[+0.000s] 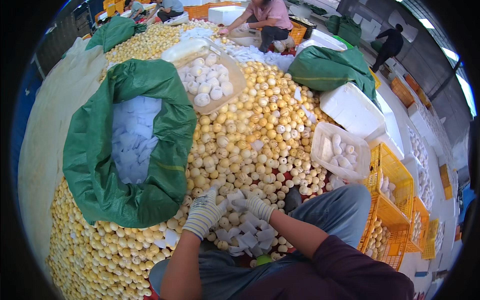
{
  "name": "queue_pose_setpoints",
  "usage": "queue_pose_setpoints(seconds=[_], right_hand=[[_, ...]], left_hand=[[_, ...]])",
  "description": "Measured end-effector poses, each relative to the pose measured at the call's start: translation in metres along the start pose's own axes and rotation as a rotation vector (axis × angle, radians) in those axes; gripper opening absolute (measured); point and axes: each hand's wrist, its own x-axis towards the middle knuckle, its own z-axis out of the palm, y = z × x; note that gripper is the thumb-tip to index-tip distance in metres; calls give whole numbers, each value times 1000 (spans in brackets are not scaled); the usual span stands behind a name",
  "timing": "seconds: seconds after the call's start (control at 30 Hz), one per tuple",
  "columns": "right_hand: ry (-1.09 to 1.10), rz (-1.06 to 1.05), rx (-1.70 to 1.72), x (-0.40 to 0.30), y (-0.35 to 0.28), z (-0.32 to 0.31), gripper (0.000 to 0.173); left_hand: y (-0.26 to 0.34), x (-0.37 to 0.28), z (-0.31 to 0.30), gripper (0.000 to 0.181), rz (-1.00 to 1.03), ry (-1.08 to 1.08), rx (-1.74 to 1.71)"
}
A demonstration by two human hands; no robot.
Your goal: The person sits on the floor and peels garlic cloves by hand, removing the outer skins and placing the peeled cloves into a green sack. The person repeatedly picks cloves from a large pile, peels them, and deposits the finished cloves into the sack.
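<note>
My left hand [205, 210], in a striped knit glove, is over the heap of yellow, streaked pepino melons [240, 127]. Its fingertips are beside pale fruit, and whether they grip one is not clear. My right hand [258, 205], gloved the same way, pinches a white foam net sleeve [234, 196] facing the left thumb. Between my legs lies a loose pile of flat foam sleeves [252, 236]. To the left of my hands stands a green woven sack [93, 165], its mouth rolled back around many more foam sleeves [135, 138].
A plastic tub [225, 99] of sleeved fruit rests on the heap ahead. Another clear tub [318, 150] with sleeved fruit is at right, near a white foam box [352, 108] and yellow crates [395, 180]. A person in pink [275, 17] works beyond; others are farther back.
</note>
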Motion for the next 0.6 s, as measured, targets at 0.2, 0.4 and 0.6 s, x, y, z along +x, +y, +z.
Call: queue_pose_setpoints(seconds=[0.2, 0.4, 0.6], right_hand=[[541, -185, 1046, 35, 16, -182, 50], [889, -358, 731, 10, 5, -287, 55], [336, -153, -1235, 29, 86, -128, 36]], left_hand=[[-7, -9, -11, 61, 7, 46, 91], [-20, -21, -37, 61, 11, 183, 73], [-18, -17, -48, 64, -52, 111, 73]])
